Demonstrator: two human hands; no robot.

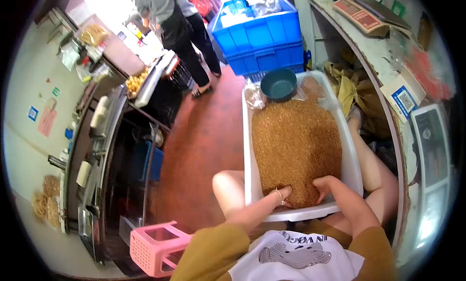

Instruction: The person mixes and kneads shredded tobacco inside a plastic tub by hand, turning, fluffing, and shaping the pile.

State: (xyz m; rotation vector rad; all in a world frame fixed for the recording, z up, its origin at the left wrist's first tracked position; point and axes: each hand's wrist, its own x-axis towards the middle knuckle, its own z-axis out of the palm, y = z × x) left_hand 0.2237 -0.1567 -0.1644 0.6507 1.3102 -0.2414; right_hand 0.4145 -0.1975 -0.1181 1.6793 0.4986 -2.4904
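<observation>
A white plastic tub (248,164) in front of me holds a wide heap of loose brown grainy material (296,140); I cannot make out its exact kind. My left hand (285,195), with a bracelet at the wrist, reaches into the near edge of the heap, and its fingers are mostly buried. Beside it, my right hand (322,187) dips in with thumb and fingers apart, their tips hidden in the grains. At the tub's far end, a dark green bowl (278,85) rests next to a clear plastic bag (255,95).
Stacked blue crates (262,31) stand behind the tub. A pink plastic stool (150,249) is at lower left. A white counter (359,38) runs along the right, metal shelving (104,135) along the left. Another person (182,35) stands farther back on the reddish floor (194,150).
</observation>
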